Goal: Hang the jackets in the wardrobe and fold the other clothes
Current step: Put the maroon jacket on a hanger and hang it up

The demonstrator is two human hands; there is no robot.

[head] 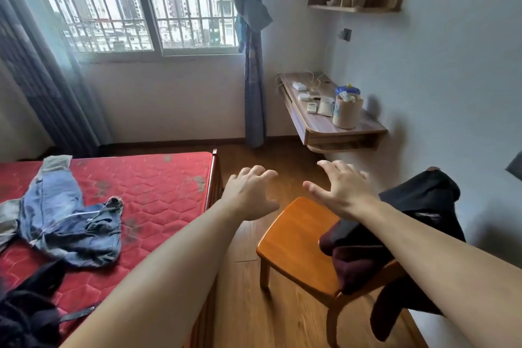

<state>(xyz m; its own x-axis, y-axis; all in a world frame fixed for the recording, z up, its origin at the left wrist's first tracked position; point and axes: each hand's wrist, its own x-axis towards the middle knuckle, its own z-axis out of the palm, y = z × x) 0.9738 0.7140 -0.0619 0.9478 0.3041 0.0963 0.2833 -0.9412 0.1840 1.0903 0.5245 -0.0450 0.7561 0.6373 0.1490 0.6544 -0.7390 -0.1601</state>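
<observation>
One chair point(299, 240), one bed point(158, 192) — two bare hands point(248, 195)

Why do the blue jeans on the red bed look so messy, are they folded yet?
Not folded. The blue jeans lie crumpled on the red mattress, legs spread apart and the waist bunched up.

Dark clothes point(25, 316) cropped at the bed's corner.
</observation>
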